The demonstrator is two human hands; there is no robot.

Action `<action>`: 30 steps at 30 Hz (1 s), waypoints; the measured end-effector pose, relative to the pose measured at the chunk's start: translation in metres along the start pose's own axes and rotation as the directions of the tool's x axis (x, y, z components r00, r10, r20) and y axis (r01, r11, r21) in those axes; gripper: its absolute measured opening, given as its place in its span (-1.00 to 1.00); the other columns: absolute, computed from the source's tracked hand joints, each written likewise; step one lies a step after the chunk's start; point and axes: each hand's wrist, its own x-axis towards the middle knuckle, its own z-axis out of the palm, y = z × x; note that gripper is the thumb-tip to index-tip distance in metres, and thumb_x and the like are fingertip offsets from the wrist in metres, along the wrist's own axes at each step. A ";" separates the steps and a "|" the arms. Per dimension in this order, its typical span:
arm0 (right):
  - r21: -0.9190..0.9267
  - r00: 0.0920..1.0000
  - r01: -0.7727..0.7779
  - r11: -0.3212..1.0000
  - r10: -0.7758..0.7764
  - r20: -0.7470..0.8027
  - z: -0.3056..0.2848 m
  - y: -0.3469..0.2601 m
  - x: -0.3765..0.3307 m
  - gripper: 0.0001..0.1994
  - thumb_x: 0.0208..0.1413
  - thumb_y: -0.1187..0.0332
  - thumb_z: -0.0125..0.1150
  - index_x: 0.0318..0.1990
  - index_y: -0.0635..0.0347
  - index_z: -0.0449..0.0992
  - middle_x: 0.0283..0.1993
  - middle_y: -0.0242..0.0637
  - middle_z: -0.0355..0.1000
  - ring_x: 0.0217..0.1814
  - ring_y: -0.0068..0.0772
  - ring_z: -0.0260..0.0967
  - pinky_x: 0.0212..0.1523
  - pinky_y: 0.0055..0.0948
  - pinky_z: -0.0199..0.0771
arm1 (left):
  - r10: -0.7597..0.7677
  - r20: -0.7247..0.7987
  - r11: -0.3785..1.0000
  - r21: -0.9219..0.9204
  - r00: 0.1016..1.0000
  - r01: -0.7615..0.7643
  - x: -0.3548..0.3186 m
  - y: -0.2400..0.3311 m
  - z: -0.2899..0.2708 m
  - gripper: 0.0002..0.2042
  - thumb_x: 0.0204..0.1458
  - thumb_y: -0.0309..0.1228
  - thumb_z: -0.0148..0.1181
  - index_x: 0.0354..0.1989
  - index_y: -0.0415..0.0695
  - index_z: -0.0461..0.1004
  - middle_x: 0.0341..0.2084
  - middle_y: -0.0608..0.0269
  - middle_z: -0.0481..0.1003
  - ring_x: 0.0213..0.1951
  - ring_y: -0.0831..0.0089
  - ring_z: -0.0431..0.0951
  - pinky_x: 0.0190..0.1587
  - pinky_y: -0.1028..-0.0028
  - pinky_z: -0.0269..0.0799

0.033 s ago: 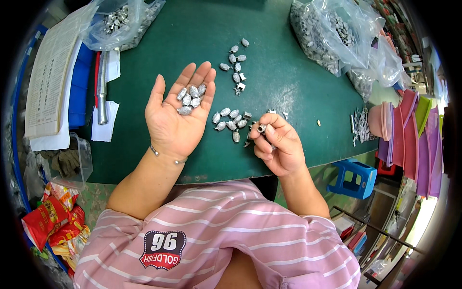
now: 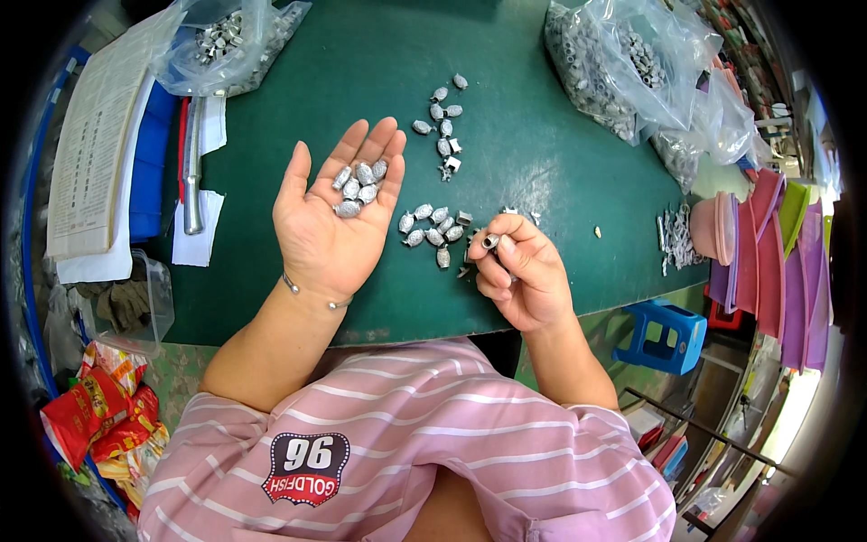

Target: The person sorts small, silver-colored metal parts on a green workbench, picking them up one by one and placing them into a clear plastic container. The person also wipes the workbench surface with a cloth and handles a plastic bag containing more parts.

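Palm up above the green table, my left hand holds several small, oval, textured silver metal beads; its fingers are stretched out and slightly cupped around them. To the right, my right hand is closed, pinching one small metal bead between thumb and fingers, with its hollow end showing. Between the hands a loose cluster of similar beads lies on the table, some partly hidden behind my right fingers. Farther away, another line of beads lies with a few square-ended metal pieces.
Plastic bags of metal parts stand at the far left and far right. A metal rod lies on paper at left. Thin metal pieces lie by stacked coloured bins. A blue stool stands below the table's right edge.
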 end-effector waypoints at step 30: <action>-0.546 0.902 0.255 0.798 -0.399 -0.163 0.066 -0.151 0.189 -0.79 0.18 0.38 -0.03 -0.10 0.32 0.32 -0.41 -0.29 0.39 -0.62 -0.63 0.15 -0.70 -0.68 0.07 | 0.026 -0.045 0.999 -0.037 0.999 -0.028 -0.002 0.010 0.007 -0.56 0.14 -0.14 -0.13 -0.06 -0.33 0.30 0.00 -0.12 0.31 0.13 0.10 0.25 0.13 0.25 0.25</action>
